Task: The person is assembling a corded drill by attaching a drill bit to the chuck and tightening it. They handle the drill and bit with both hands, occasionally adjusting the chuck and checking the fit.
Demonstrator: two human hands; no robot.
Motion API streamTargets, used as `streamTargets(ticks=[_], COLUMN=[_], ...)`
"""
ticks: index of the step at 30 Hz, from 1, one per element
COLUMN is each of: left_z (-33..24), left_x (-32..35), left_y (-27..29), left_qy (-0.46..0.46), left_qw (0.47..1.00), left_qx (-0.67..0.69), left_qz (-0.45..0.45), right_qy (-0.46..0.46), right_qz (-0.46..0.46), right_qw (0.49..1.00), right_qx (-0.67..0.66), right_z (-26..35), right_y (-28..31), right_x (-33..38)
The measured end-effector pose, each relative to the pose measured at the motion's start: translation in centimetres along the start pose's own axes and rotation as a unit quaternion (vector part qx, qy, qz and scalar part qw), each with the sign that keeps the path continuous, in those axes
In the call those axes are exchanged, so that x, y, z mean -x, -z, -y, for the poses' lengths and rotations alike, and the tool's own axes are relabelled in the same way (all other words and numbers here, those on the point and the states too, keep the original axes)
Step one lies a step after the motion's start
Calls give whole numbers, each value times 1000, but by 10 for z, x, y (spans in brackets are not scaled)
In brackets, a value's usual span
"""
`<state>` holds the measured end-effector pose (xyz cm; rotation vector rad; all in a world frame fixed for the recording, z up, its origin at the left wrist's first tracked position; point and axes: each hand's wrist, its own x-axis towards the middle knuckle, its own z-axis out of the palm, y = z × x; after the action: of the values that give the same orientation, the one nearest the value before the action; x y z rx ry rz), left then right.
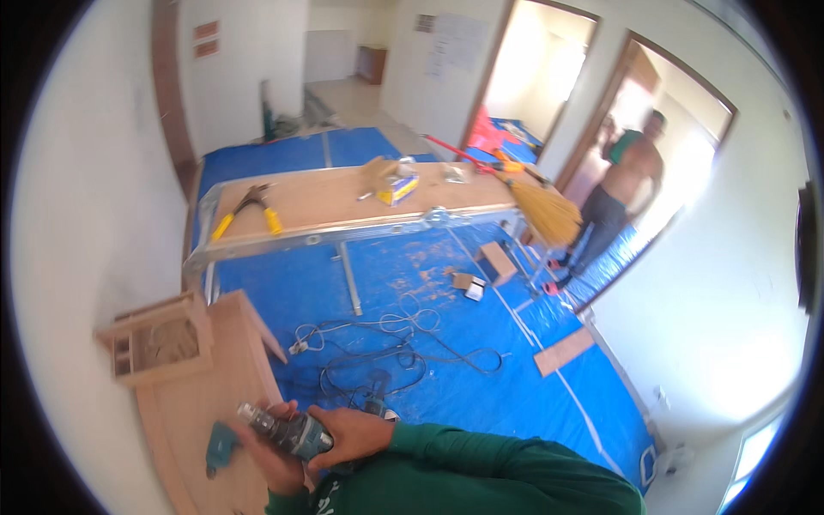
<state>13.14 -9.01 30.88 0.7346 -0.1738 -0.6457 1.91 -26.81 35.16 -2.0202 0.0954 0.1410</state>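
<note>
One teal drill (311, 436) near wooden panel (206, 408), fingers of left hand (273, 459) and right hand (356, 433) clamped around it, tangled cords (403, 350) across blue sheeting (506, 403), desk (326, 206) beyond with broom (547, 215), yellow-handled cutters (273, 221)

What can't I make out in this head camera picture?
In the head view:
Power tool: handle mostly hidden by the right hand.
Left hand: partly hidden behind the power tool.
Wall papers: print too small and blurred.
Wooden box: contents too blurred to identify.

Left grip (273, 457) cupped, right grip (354, 433) curled
</note>
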Motion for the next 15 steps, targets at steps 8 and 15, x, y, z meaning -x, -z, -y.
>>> streamTargets(ticks=[8,15], left_z=[-36,-44], left_x=[49,30], left_y=[43,79], left_qy=[-13,-52], left_qw=[993,989], left_qx=[-116,-126], left_qz=[11,-58], right_qy=[-11,5], right_qz=[-49,-71], right_qw=[998,997], right_qx=[-34,-29], right_z=[3,0], right_y=[-12,-42], right_x=[17,8])
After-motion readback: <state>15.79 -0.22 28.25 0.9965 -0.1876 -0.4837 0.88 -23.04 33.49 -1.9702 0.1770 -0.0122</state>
